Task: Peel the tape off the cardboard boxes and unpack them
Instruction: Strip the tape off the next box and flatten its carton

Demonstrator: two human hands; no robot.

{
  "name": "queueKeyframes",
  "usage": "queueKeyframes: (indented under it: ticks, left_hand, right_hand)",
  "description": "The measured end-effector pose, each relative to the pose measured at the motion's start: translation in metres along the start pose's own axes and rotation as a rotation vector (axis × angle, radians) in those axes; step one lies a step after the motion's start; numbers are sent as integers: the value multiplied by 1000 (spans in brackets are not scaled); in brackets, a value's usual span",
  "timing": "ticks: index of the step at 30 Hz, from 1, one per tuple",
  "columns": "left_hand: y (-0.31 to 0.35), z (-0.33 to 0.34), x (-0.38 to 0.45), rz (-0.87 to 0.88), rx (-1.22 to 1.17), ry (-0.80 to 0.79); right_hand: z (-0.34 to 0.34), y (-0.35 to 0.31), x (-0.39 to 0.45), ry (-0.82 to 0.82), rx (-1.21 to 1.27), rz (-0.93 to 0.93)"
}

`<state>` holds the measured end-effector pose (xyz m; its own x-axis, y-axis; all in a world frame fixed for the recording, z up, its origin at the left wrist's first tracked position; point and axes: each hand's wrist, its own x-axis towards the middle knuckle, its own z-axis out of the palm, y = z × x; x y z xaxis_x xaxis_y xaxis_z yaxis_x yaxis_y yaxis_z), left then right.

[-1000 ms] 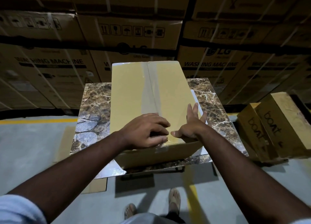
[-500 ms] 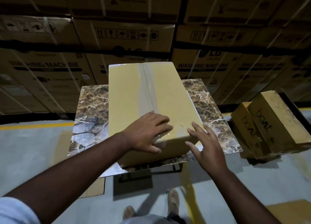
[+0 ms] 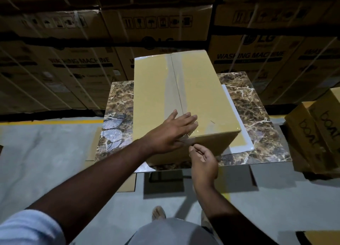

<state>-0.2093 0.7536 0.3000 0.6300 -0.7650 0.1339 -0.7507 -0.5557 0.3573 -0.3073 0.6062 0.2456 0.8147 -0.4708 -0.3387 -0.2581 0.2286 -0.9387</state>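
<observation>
1. Head view looks down on a box (image 3: 198, 97) standing on a marble-patterned table (image 3: 257, 119), its near edge toward the person.
2. Clear tape (image 3: 172, 86) runs along the seam down the middle of the box top, from the far edge to the near edge, where it folds over onto the front face.
3. The left hand (image 3: 171, 132) lies flat on the near part of the box top, fingers straight and slightly spread, pressing down beside the seam; its thumb side reaches the near edge by the tape end.
4. The right hand (image 3: 203, 160) is in front of the box's near face, just below the top edge, fingers curled inward with thumb and forefinger drawn together at the tape end. Whether they actually pinch the tape cannot be told; that spot is small and blurred.
5. The two hands are close together, nearly touching at the near edge.
6. A white sheet (image 3: 237, 127) lies on the table under the right side of the box and sticks out beside it.
7. Two brown "boat" cartons (image 3: 316, 134) stand on the floor (image 3: 46, 152) to the right of the table, tilted.
8. Large cartons (image 3: 73, 64) printed "WASHING MACHINE" are stacked behind the table.
9. A yellow line (image 3: 46, 122) crosses the grey floor at left.
10. The person's feet (image 3: 159, 212) show below the table's near edge.
</observation>
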Motion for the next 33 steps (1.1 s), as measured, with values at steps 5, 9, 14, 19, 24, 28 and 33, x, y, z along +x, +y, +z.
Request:
queueKeyframes:
  ticks: [5,9,14,19,24,28,33]
  left_hand:
    - [26,2,41,-122,-148,5]
    - [16,-8,62,-127,-297,-76]
    - [3,-9,62,-91,-335,-23]
    - [0,0,61,-86,-357,64]
    - [0,9,60,-103,-184,300]
    - [-4,6,58,-95,-163,296]
    - [-4,6,59,-83,-178,286]
  right_hand:
    - [0,-4,11,83,104,-5]
    - [0,-4,26,157,132,-39]
    - [4,3,33,230,110,-112]
    - [15,5,37,306,71,-188]
    - [18,2,34,304,132,-207]
    - [26,4,28,295,45,-352]
    - [31,8,22,311,-12,-445]
